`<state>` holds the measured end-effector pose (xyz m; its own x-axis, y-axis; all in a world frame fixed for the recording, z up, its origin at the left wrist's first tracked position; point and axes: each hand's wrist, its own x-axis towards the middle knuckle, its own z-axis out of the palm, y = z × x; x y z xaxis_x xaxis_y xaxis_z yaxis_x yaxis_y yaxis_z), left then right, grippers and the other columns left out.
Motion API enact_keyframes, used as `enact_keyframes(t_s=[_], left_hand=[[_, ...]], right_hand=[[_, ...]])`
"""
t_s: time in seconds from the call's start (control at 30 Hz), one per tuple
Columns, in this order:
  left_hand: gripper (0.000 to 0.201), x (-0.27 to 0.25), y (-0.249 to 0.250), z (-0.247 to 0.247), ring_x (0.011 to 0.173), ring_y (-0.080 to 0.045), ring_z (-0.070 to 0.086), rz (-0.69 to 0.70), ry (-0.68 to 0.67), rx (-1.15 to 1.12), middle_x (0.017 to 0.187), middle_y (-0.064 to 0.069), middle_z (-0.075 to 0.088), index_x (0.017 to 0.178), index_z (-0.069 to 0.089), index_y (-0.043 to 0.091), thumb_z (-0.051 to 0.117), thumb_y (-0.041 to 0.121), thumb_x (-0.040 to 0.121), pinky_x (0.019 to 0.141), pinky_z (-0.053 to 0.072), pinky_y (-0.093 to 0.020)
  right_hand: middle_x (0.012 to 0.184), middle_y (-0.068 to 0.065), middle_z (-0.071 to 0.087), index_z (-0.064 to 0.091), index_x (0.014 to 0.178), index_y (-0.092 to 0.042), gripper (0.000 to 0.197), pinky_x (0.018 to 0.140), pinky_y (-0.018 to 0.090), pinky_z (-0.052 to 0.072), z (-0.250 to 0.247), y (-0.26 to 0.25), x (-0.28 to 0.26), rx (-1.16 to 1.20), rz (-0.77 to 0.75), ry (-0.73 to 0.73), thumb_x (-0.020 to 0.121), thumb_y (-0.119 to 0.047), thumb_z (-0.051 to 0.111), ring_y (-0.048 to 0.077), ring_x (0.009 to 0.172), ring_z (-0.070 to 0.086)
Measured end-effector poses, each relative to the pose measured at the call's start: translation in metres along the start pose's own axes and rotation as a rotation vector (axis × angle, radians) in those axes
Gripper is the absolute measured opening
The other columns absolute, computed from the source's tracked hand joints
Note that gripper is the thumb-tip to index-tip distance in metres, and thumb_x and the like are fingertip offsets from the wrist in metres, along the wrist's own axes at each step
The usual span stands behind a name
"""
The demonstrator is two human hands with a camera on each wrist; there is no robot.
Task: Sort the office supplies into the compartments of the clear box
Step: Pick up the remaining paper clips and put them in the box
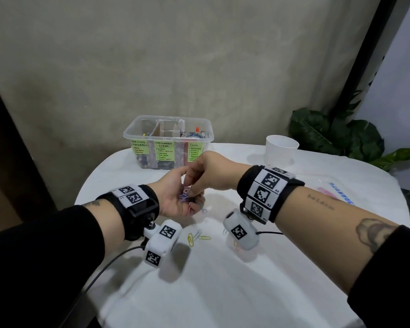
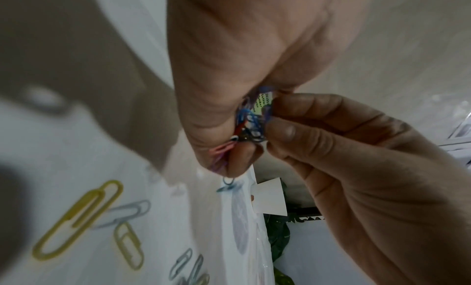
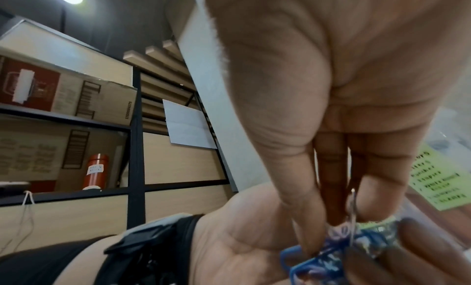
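The left hand (image 1: 175, 197) was held palm-up above the table (image 1: 246, 292), fingers cupped around a cluster of clips (image 1: 184, 196) in blue, purple and pink. The right hand (image 1: 208, 176) reached in from 3 o'clock, palm down, its fingertips (image 2: 282, 131) closed on the cluster from above. In the right wrist view a single silver clip (image 3: 353, 212) stood upright between the right fingers, touching the blue clips below it; whether it was pinched free of the cluster could not be told.

Both hands met over the table centre, directly at 6 o'clock from the box (image 1: 168, 140). The box stood at the table's 12 o'clock edge, well apart from the hands, with three green labels on its front wall and items already in its compartments.

Loose clips (image 1: 197, 236) lay on the table at 6 o'clock from the hands, between the two wrists: two yellow and one pale. In the left wrist view, further grey ones (image 2: 188, 267) lay near them. One blue clip (image 2: 226, 185) lay just below the left fingertips.

A white cup (image 1: 281, 150) stood at 2 o'clock from the hands, beside the box.
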<state>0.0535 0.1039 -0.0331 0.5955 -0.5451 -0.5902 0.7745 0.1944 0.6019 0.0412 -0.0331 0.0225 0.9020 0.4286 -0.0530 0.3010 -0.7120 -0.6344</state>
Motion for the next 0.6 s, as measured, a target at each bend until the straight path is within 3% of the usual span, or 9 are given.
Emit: enact_keyframes(t_s=[0.07, 0.17, 0.27, 0.37, 0.47, 0.53, 0.6], left_hand=[[0.031, 0.0, 0.004, -0.001, 0.051, -0.014, 0.035, 0.017, 0.019, -0.024, 0.067, -0.002, 0.036, 0.069, 0.047, 0.009, 0.047, 0.035, 0.087, 0.04, 0.027, -0.019], [0.038, 0.002, 0.016, -0.001, 0.04, -0.008, 0.03, 0.067, 0.056, -0.068, 0.057, 0.003, 0.03, 0.065, 0.043, 0.012, 0.046, 0.033, 0.096, 0.033, 0.018, -0.016], [0.038, 0.002, 0.04, 0.0, 0.035, -0.006, 0.027, 0.163, 0.047, -0.067, 0.052, 0.007, 0.028, 0.063, 0.04, 0.016, 0.042, 0.026, 0.1, 0.031, 0.015, -0.015], [0.037, -0.001, 0.079, 0.003, 0.032, -0.005, 0.026, 0.27, 0.063, -0.047, 0.05, 0.007, 0.029, 0.063, 0.038, 0.018, 0.039, 0.019, 0.1, 0.028, 0.016, -0.014], [0.039, 0.003, 0.129, 0.003, 0.027, -0.006, 0.026, 0.393, 0.146, -0.051, 0.043, 0.006, 0.03, 0.062, 0.035, 0.019, 0.033, 0.016, 0.101, 0.027, 0.016, -0.014], [0.039, 0.012, 0.162, -0.001, 0.025, -0.007, 0.025, 0.453, 0.23, -0.025, 0.038, 0.006, 0.03, 0.062, 0.033, 0.019, 0.028, 0.015, 0.101, 0.026, 0.015, -0.014], [0.041, 0.024, 0.19, -0.009, 0.023, -0.007, 0.024, 0.487, 0.315, 0.009, 0.035, 0.006, 0.03, 0.061, 0.034, 0.018, 0.026, 0.013, 0.101, 0.027, 0.014, -0.012]], right_hand=[[0.074, 0.001, 0.071, 0.076, 0.087, -0.005, 0.021, 0.055, 0.013, 0.047, -0.005, 0.0, 0.006, 0.059, 0.004, 0.044, 0.068, -0.004, 0.086, 0.009, 0.065, 0.062], [0.073, 0.007, 0.069, 0.074, 0.083, -0.001, 0.011, 0.052, 0.011, 0.043, -0.013, -0.002, 0.013, 0.306, -0.034, 0.129, 0.074, 0.002, 0.08, 0.003, 0.056, 0.058], [0.075, 0.006, 0.066, 0.069, 0.076, -0.007, 0.012, 0.056, 0.013, 0.043, -0.024, 0.003, 0.034, 0.469, -0.01, 0.34, 0.079, 0.003, 0.074, 0.002, 0.057, 0.057], [0.092, 0.002, 0.069, 0.071, 0.095, -0.011, 0.014, 0.079, 0.024, 0.046, -0.035, 0.016, 0.06, 0.136, 0.021, 0.506, 0.084, -0.003, 0.066, 0.013, 0.083, 0.061], [0.123, 0.005, 0.065, 0.061, 0.125, -0.013, 0.033, 0.098, 0.029, 0.042, -0.039, 0.023, 0.074, -0.327, -0.005, 0.373, 0.092, -0.017, 0.06, 0.023, 0.113, 0.058], [0.129, 0.01, 0.06, 0.055, 0.131, -0.01, 0.037, 0.106, 0.042, 0.036, -0.037, 0.026, 0.081, -0.5, -0.018, 0.263, 0.096, -0.023, 0.055, 0.031, 0.12, 0.054], [0.128, 0.013, 0.058, 0.053, 0.13, -0.009, 0.034, 0.105, 0.043, 0.035, -0.033, 0.031, 0.088, -0.509, -0.021, 0.238, 0.098, -0.022, 0.05, 0.033, 0.118, 0.052]])
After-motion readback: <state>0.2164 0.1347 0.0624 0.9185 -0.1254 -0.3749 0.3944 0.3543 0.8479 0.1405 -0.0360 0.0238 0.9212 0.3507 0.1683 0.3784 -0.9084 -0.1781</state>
